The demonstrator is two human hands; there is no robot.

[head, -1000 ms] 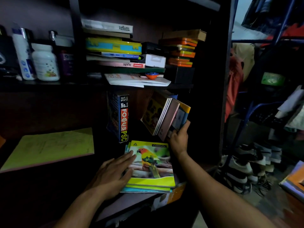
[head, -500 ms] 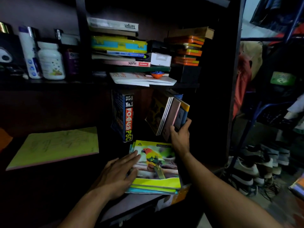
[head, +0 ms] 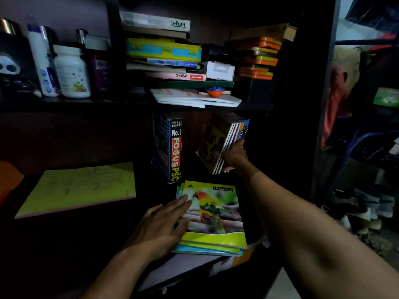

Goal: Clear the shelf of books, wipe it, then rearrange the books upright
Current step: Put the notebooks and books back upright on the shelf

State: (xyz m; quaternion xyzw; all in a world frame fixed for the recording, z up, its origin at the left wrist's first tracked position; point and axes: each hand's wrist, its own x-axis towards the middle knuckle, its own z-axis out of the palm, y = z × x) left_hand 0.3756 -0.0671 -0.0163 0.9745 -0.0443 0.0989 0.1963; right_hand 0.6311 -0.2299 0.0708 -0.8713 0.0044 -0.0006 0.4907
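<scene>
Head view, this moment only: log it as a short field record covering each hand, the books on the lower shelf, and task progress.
left hand: left hand lies flat, fingers straight, on the parrot-cover notebook topping a flat stack
right hand: right hand grips the leaning bundle of thin books at its lower edge
upright book: thick blue FOCUS PSC book stands at the shelf's left
bundle state: tilted, not upright
upper shelf: flat piles of books
progress: shelf not cleared; books partly lying, partly leaning
</scene>
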